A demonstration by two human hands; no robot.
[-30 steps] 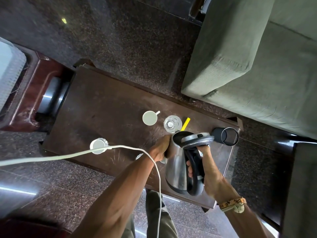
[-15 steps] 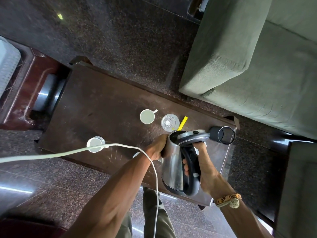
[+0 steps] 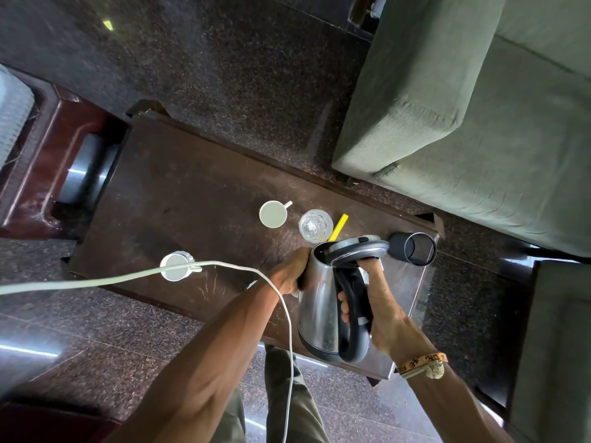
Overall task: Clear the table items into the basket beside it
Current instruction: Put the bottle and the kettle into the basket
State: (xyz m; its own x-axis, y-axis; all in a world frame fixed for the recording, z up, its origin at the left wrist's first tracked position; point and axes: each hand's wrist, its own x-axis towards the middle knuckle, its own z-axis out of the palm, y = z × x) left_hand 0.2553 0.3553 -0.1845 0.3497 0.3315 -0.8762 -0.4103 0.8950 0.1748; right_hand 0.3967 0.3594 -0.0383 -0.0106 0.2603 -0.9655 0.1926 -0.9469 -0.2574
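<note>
Over the near right end of the dark bench (image 3: 179,187), a steel kettle (image 3: 316,302) sits between 2 hands: the right hand (image 3: 380,311) wraps its black handle (image 3: 351,318), the left hand (image 3: 292,271) presses its side. The kettle is shiny, tapered, its lid (image 3: 355,249) tilted open. Just beyond the grip stand a glass (image 3: 315,224), a white cup (image 3: 272,213), a yellow stick (image 3: 338,227) and a black mesh cup (image 3: 415,249). Both forearms reach forward; a white cord (image 3: 96,279) crosses the left one.

A living room: green sofa (image 3: 479,129) beside low coffee table (image 3: 179,193).
</note>
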